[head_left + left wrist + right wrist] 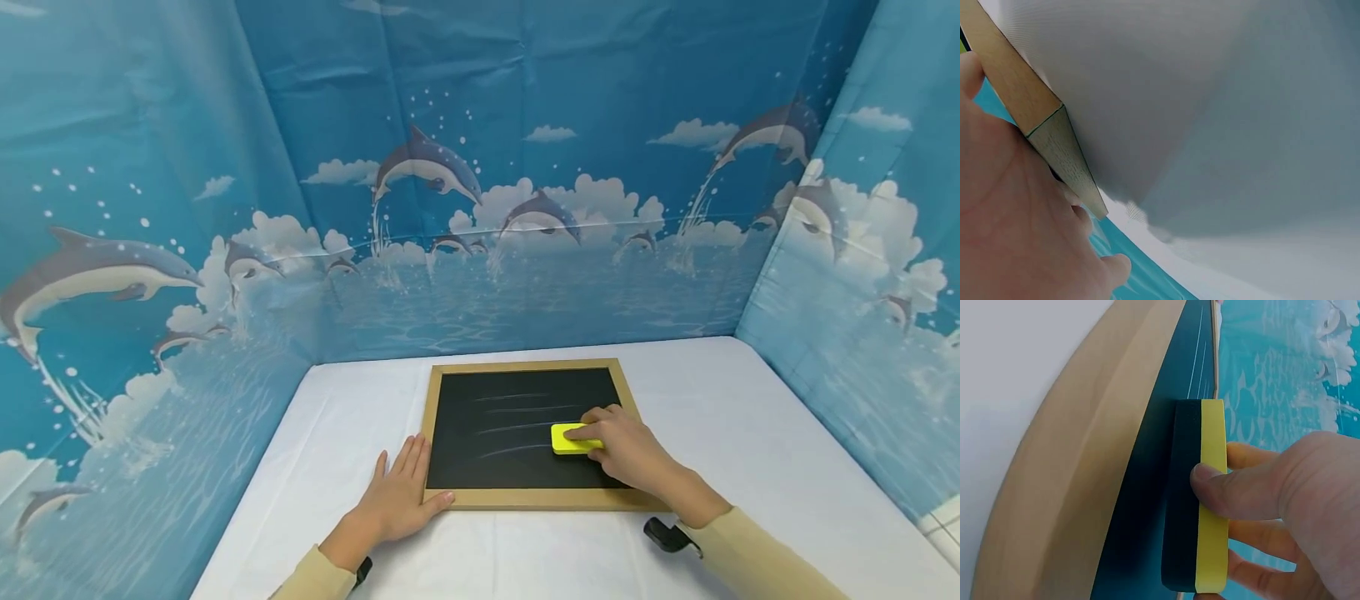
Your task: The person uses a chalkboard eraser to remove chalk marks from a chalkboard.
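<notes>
Right fingers (1263,539) pinch a 2-layered eraser (1185,519), yellow over black.

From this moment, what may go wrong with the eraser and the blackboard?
The blackboard might slide on the white cloth, since the left hand rests only at its lower-left corner.
White lines extend left of the eraser in the right hand; a short stroke might leave parts.

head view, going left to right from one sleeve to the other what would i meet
Left sleeve → left hand → pale lines on the blackboard → yellow eraser → right hand → right sleeve
</notes>
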The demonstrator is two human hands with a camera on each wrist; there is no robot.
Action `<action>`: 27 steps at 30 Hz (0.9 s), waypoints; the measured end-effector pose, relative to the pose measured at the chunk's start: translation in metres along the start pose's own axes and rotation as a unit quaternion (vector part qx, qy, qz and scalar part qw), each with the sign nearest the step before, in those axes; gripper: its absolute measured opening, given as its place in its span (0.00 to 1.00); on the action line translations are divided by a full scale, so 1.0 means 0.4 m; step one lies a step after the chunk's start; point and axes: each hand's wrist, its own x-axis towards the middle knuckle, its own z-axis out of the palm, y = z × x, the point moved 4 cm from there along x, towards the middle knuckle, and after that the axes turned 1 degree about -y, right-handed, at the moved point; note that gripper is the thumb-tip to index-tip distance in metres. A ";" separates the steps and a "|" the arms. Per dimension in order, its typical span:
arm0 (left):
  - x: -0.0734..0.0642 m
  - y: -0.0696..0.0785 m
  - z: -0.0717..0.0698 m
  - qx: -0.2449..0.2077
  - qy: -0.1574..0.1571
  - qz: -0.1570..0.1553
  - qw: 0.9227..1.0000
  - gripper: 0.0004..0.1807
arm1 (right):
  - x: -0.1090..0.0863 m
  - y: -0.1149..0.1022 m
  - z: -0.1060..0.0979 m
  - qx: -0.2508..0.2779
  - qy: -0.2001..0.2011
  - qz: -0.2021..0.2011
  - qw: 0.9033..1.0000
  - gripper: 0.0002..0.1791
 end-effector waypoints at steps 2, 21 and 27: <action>-0.001 -0.001 -0.006 0.001 0.008 -0.001 1.000 0.56 | 0.018 -0.017 0.007 -0.006 0.005 -0.006 1.000 0.25; -0.009 -0.007 0.002 -0.004 -0.005 -0.018 1.000 0.57 | 0.143 -0.256 0.092 0.005 -0.028 -0.078 0.997 0.29; -0.005 0.001 0.001 -0.009 -0.004 -0.011 1.000 0.57 | 0.142 -0.240 0.093 0.023 -0.050 -0.057 0.997 0.29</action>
